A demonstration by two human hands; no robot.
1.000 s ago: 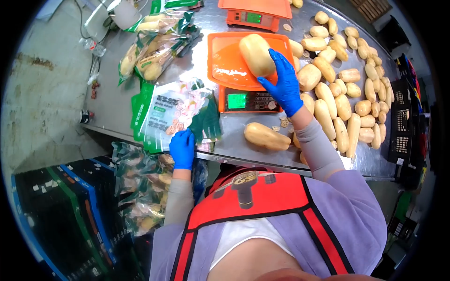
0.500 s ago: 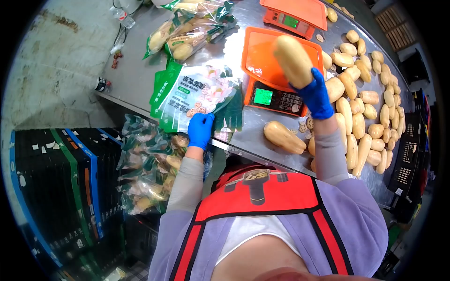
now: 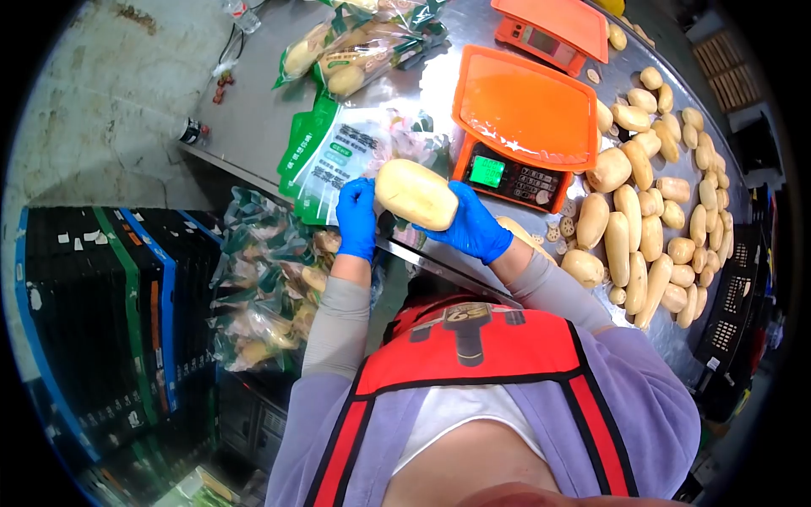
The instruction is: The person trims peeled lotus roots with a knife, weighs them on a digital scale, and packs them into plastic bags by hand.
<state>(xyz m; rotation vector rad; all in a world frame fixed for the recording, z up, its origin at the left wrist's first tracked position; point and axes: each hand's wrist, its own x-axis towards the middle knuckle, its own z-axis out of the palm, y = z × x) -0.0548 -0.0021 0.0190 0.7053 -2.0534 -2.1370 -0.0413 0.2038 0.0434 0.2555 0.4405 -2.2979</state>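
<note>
A thick, pale lotus root section (image 3: 416, 194) lies in my right hand (image 3: 475, 226), whose fingers wrap its near end and underside. It is tilted above the table's front edge, its far end close to my left hand (image 3: 356, 218). My left fingers are curled closed at the near edge of a printed plastic bag (image 3: 351, 152) on a green-edged stack; the pinch itself is partly hidden. Just right of the bags stands an orange scale (image 3: 524, 110), its pan bare and its green display lit. Another lotus root (image 3: 524, 237) lies partly hidden behind my right forearm.
Many lotus roots (image 3: 650, 237) cover the table's right side. A second orange scale (image 3: 553, 29) stands behind the first. Filled bags (image 3: 367, 59) lie at the back left, with more filled bags (image 3: 266, 287) below the table edge. Dark stacked crates (image 3: 93, 321) stand at the left.
My right hand has brought the lotus root from over the scale leftward and down toward my left hand. The scale pan is now uncovered. My left hand stays by the bag's edge.
</note>
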